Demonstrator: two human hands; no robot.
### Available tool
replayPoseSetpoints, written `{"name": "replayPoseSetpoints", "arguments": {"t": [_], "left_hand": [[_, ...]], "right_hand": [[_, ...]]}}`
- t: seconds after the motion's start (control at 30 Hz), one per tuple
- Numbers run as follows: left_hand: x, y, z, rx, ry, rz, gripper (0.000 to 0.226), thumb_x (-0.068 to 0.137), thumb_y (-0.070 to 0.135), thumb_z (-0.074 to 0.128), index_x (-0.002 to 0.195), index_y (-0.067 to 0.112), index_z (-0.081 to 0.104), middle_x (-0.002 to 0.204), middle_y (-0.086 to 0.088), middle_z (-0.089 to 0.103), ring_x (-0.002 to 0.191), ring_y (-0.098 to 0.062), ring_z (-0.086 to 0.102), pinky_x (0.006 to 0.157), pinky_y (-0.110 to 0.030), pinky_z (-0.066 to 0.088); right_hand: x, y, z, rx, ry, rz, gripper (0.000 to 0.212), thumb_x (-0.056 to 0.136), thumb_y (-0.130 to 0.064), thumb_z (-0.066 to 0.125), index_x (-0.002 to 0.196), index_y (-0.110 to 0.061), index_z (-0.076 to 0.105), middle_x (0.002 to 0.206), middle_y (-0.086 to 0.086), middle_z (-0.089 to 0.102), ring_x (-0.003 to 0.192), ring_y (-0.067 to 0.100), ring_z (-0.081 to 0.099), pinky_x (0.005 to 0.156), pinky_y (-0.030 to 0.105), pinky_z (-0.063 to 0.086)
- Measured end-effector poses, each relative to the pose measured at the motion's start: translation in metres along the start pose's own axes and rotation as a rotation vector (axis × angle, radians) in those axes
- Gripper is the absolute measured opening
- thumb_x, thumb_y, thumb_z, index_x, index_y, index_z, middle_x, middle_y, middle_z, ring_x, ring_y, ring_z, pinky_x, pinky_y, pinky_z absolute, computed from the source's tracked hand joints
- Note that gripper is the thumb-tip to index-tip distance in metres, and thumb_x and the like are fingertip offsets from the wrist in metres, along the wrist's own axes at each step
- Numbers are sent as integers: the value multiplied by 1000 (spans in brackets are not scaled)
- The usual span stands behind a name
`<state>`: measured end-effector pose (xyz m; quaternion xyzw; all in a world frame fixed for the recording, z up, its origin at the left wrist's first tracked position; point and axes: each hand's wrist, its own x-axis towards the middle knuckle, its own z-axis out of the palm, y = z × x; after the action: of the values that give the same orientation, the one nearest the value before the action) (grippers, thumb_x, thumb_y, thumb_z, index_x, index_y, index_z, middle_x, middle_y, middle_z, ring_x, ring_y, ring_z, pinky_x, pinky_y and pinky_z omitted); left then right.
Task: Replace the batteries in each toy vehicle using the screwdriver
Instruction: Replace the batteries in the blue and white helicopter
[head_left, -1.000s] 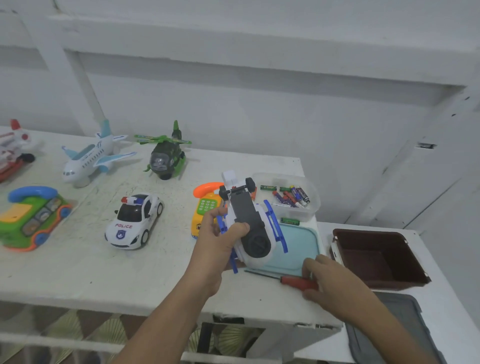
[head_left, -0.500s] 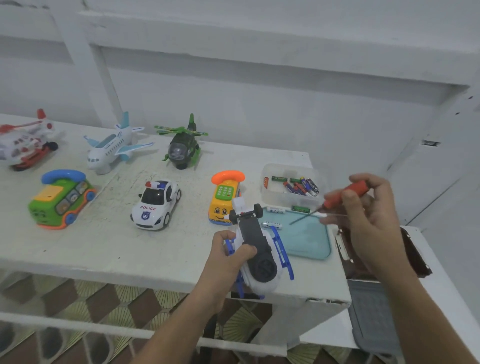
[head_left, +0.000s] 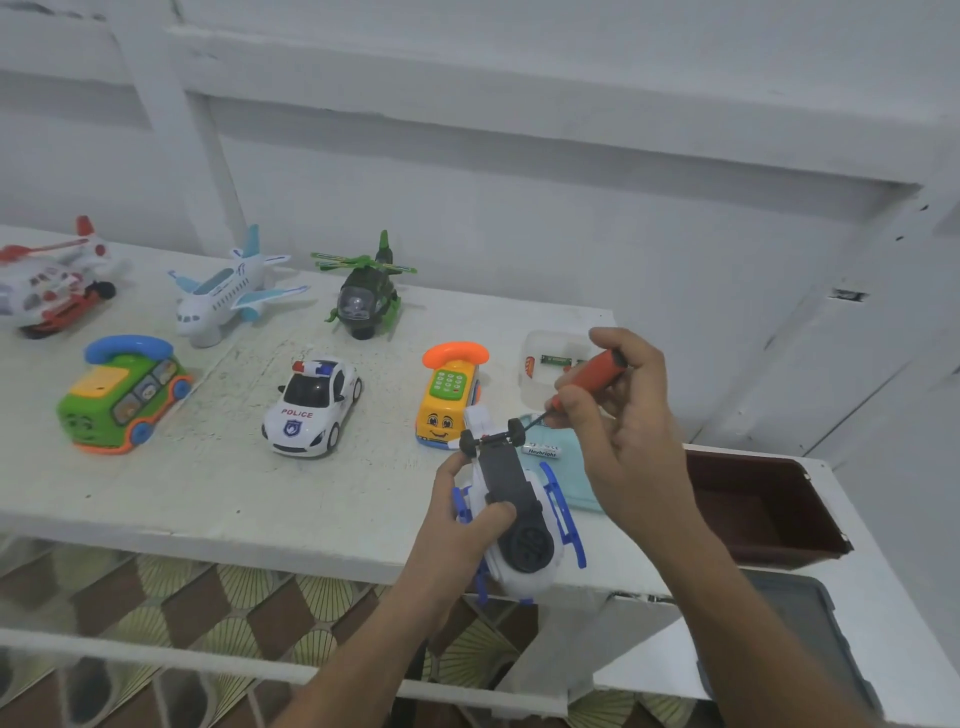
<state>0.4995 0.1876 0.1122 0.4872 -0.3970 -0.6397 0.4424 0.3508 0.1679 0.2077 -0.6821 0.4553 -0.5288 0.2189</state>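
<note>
Toy helicopter in red and white (head_left: 52, 283) at the far left of a scuffed white table (head_left: 208, 493), then a green phone-bus (head_left: 122, 395), a winged airliner (head_left: 228, 291), a glossy police car (head_left: 311, 408), a dark green helicopter (head_left: 366, 296) and a yellow phone-bus (head_left: 449, 400). Next, left hand (head_left: 457, 525) curled round an upturned white-and-blue helicopter (head_left: 519, 519) over the table's front edge, smooth dark-grey belly up and thin blue skids either side. Right hand (head_left: 628, 431) pinching the orange-red handle of the screwdriver (head_left: 592, 371), slim dark shaft slanting down to just beside the toy's small black wheels — a cylindrical battery (head_left: 543, 451) on a pale teal lid (head_left: 576, 483) beneath, a clear tub (head_left: 540, 374) behind, a square brown bin (head_left: 753, 509) furthest right.
</note>
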Motion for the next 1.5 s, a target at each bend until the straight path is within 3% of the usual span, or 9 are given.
{"name": "replayPoseSetpoints", "arguments": {"t": [0.17,0.3,0.5,0.7,0.8,1.17,1.3,1.4,1.5], "left_hand": [[1,-3,0,-15,-3,13,59,93,5,62,133,41,39,100,9,76,95,-20,73,77,-34,61],[-1,-2,0,-13,7,18,65,86,15,70,137,41,38,101,12,75,95,-18,73,83,-38,60],[-2,-2,1,-11,3,32,59,93,4,61,132,43,39,93,18,75,88,-12,74,74,-28,60],[-2,0,1,-27,4,28,60,93,5,61,129,46,38,91,16,75,88,-14,74,74,-29,60],[-3,2,1,-21,6,23,61,92,6,62,133,45,38,92,17,75,89,-15,74,75,-30,61],[-2,1,0,21,4,15,64,92,10,64,138,44,36,94,18,74,89,-12,74,77,-31,60],[-2,2,1,11,-4,20,56,92,6,63,122,48,42,92,18,74,88,-12,74,72,-28,60],[-1,1,1,28,-4,17,58,92,6,63,126,48,42,94,16,75,88,-14,74,77,-36,61],[-1,1,1,38,-4,20,62,92,8,65,134,45,41,96,15,75,89,-15,74,81,-46,61]], "right_hand": [[3,0,4,-31,1,-15,43,96,-6,52,118,-40,36,94,3,61,80,10,68,75,15,53],[4,-2,4,-11,9,-27,42,96,-6,52,118,-38,38,88,-6,62,78,12,69,73,16,53],[1,-1,9,-94,-31,-71,47,97,-8,51,117,-47,34,93,4,60,77,11,68,72,22,55],[3,-2,7,-73,15,-68,43,97,-7,51,118,-41,36,88,-7,60,75,9,68,71,12,51],[2,-1,8,-88,5,-60,43,97,-6,51,117,-41,37,90,-4,60,75,8,68,70,11,51],[1,0,8,-180,-20,-90,39,95,-21,48,127,-39,34,94,-1,59,81,13,66,74,28,57],[7,-4,8,-301,11,-161,30,94,-30,54,121,-29,42,90,-9,54,82,7,60,73,13,51],[12,-10,10,-366,51,-238,35,89,-41,60,112,-15,57,90,-2,55,77,9,56,68,12,49],[17,-14,9,-355,89,-253,26,84,-28,71,105,-13,66,85,2,59,71,6,57,71,8,47]]}}
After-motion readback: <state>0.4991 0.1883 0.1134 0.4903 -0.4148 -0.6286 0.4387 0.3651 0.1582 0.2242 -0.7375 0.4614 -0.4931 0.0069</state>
